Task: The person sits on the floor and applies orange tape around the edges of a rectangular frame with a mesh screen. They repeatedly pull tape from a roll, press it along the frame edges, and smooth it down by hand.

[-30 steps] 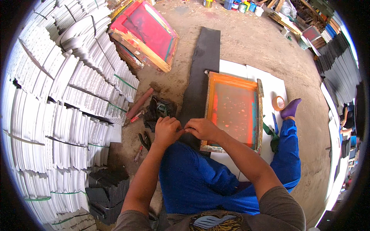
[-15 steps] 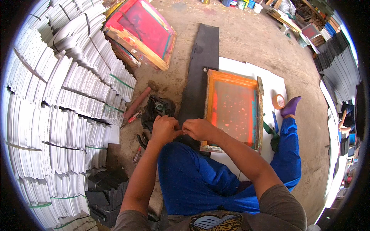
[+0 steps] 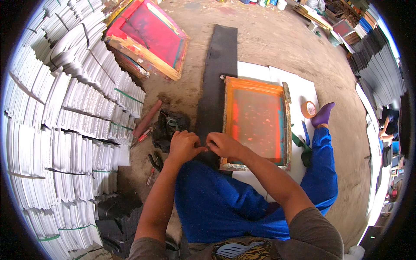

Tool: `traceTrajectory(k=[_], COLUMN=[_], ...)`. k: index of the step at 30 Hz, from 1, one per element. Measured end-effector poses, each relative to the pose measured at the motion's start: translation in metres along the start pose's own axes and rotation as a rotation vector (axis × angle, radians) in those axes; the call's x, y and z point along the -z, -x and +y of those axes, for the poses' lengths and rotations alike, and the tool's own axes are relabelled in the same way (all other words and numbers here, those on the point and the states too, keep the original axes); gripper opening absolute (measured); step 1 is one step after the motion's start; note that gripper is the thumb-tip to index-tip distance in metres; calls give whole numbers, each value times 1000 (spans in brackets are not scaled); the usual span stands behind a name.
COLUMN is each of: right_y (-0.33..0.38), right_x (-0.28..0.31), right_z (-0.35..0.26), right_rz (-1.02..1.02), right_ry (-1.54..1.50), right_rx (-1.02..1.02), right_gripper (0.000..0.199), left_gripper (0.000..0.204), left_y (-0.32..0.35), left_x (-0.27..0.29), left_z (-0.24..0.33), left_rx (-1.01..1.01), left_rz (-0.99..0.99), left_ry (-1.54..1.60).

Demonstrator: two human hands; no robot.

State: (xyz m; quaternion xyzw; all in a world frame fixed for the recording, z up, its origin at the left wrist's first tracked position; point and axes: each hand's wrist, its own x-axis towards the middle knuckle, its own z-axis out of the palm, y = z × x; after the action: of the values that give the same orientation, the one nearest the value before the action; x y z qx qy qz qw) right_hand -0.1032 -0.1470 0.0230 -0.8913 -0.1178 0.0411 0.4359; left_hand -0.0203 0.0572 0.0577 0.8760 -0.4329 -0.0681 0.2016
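My left hand point(image 3: 185, 146) and my right hand point(image 3: 223, 144) are held close together above my raised knee, fingers curled and thumbs turned toward each other. Both look pinched; whatever may be between the fingertips is too small or hidden to make out. Beside my right hand lies a screen-printing frame point(image 3: 255, 121), wooden, with orange tape edges and a red-and-blue-stained mesh. Its left side is next to a long black board point(image 3: 219, 52), and white sheets point(image 3: 299, 86) lie beneath it. A crumpled black plastic bag point(image 3: 171, 125) sits just beyond my left hand.
Tall stacks of strapped white sheets point(image 3: 82, 143) line the left. A pink-stained screen frame point(image 3: 151, 34) leans at the far left. A tape roll point(image 3: 308, 109) and a green strap point(image 3: 307, 157) lie near my foot. Red-handled tools point(image 3: 145, 134) rest on the floor.
The view has turned a little, so the surroundings sit farther left in it. My hands stay over the knee, their fingertips slightly farther apart than before.
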Motion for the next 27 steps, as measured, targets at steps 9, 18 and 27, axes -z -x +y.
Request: traceTrajectory(k=[9,18,27], right_y=[16,22,74], right_x=[-7,-10,68], right_z=[23,33,81], right_rz=[250,398,541], right_ry=[54,-362,-316], right_rx=[-103,-238,-587], right_gripper=[18,25,25], left_gripper=[19,19,24], left_y=[-19,-45,-116], left_x=[-40,-47,-120], left_z=[15,24,85], left_rx=[90,247,175], left_rz=[97,11,96], left_ry=[321,402,378])
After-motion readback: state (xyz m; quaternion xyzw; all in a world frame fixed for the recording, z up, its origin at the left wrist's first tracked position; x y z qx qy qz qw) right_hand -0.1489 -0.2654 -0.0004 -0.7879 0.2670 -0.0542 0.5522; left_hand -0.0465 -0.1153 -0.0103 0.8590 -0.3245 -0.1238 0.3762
